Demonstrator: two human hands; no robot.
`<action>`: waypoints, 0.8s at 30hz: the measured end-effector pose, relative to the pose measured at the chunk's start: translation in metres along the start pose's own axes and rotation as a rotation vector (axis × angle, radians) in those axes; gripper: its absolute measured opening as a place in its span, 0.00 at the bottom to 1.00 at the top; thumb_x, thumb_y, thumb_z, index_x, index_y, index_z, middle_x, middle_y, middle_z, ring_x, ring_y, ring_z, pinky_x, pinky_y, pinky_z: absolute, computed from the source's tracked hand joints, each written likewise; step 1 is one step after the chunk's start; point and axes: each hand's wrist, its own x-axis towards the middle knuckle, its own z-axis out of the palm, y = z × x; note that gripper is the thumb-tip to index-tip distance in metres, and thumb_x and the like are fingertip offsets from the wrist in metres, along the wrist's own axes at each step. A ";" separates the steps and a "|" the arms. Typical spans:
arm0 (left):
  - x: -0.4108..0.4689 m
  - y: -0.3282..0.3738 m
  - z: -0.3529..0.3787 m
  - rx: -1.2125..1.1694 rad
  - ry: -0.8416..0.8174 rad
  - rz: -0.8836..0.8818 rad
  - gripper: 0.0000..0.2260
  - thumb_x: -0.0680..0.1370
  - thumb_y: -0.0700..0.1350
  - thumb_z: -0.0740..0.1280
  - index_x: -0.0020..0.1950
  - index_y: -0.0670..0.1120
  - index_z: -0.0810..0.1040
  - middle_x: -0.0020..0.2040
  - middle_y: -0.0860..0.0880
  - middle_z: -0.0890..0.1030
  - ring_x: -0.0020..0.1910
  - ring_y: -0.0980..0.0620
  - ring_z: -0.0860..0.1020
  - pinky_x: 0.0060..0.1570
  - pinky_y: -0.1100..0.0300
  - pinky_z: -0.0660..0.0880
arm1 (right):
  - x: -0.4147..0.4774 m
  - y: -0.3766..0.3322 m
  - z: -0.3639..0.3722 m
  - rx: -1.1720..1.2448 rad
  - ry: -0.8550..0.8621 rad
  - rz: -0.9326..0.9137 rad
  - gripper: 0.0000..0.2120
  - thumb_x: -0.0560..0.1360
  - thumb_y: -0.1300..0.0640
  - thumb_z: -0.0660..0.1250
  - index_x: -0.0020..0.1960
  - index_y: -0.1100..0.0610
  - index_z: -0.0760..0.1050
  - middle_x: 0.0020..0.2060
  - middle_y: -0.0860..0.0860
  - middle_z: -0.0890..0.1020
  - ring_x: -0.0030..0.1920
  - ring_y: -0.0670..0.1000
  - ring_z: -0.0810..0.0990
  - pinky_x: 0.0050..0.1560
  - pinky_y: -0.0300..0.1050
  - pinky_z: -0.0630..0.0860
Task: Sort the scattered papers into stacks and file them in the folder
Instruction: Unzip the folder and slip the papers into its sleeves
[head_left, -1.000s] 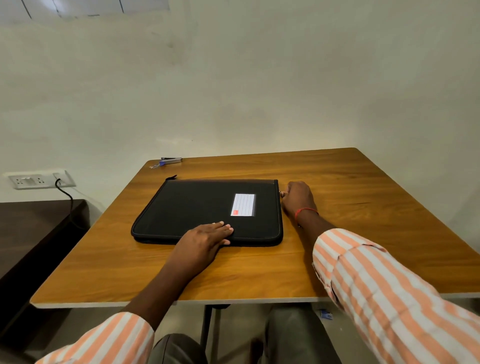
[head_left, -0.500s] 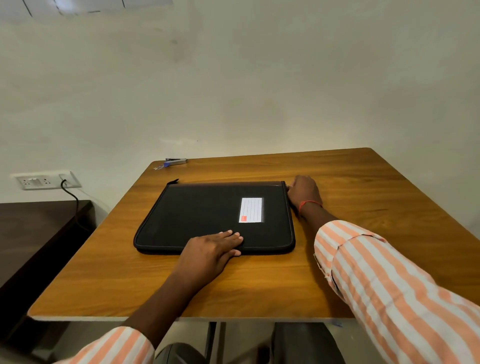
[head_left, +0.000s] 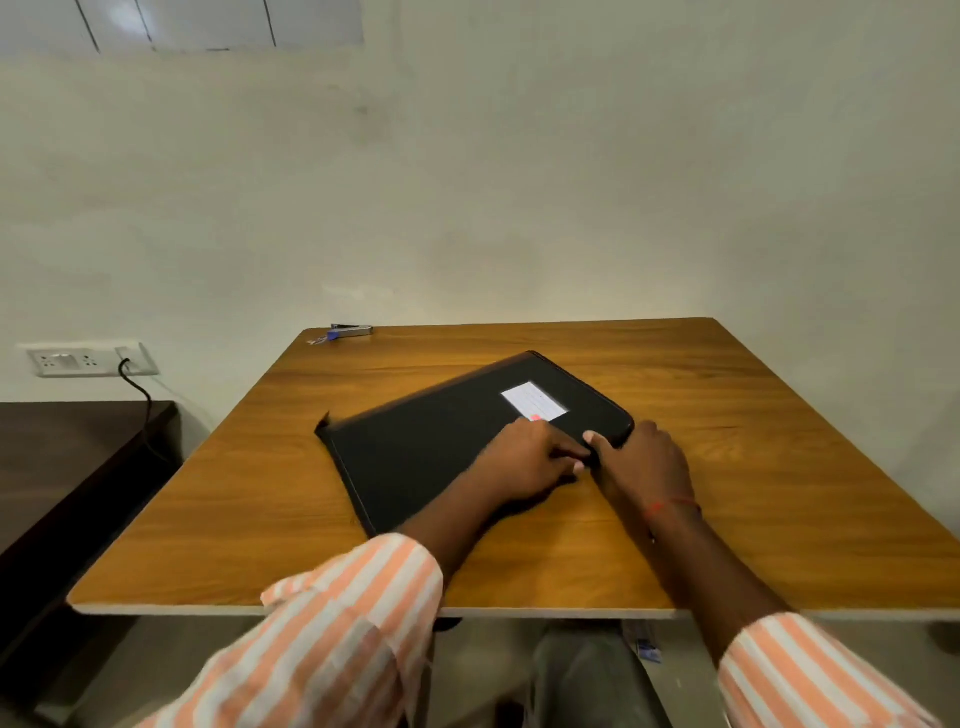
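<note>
Your wooden table (head_left: 779, 467) stands against a plain pale wall (head_left: 519, 182). The black folder (head_left: 431, 441) lies closed on it, turned askew. Beyond the folder's far left corner, a stapler (head_left: 350, 331) sits at the table edge. Further left of the folder are a wall socket (head_left: 88, 359) with a black cable (head_left: 140, 395) and a dark side table (head_left: 62, 467).

The folder's white label (head_left: 532, 400) has a red patch; its writing is too blurred to read.

Your left hand (head_left: 524, 462) presses the cover with straight fingers. Your right hand (head_left: 644, 462) seems to grip the folder's near right corner, thumb on top.
</note>
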 end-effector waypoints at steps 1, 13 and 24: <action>0.004 -0.006 -0.013 0.001 -0.039 0.027 0.14 0.81 0.50 0.69 0.67 0.55 0.81 0.66 0.56 0.81 0.64 0.56 0.78 0.67 0.54 0.73 | -0.006 -0.004 0.000 -0.002 -0.003 0.006 0.34 0.74 0.33 0.67 0.63 0.61 0.73 0.55 0.58 0.80 0.56 0.58 0.79 0.50 0.48 0.77; -0.031 -0.101 -0.023 0.307 0.083 -0.477 0.30 0.81 0.70 0.48 0.82 0.62 0.55 0.83 0.51 0.53 0.83 0.47 0.48 0.80 0.42 0.45 | -0.002 -0.114 0.050 0.126 -0.133 -0.048 0.19 0.81 0.47 0.66 0.58 0.64 0.77 0.57 0.62 0.80 0.58 0.60 0.79 0.52 0.48 0.74; -0.082 -0.173 -0.058 0.314 0.238 -0.859 0.29 0.83 0.66 0.47 0.83 0.59 0.52 0.84 0.48 0.51 0.82 0.42 0.46 0.79 0.39 0.44 | -0.065 -0.225 0.142 0.043 -0.343 -0.483 0.27 0.85 0.54 0.55 0.80 0.65 0.55 0.80 0.60 0.55 0.78 0.58 0.58 0.78 0.50 0.58</action>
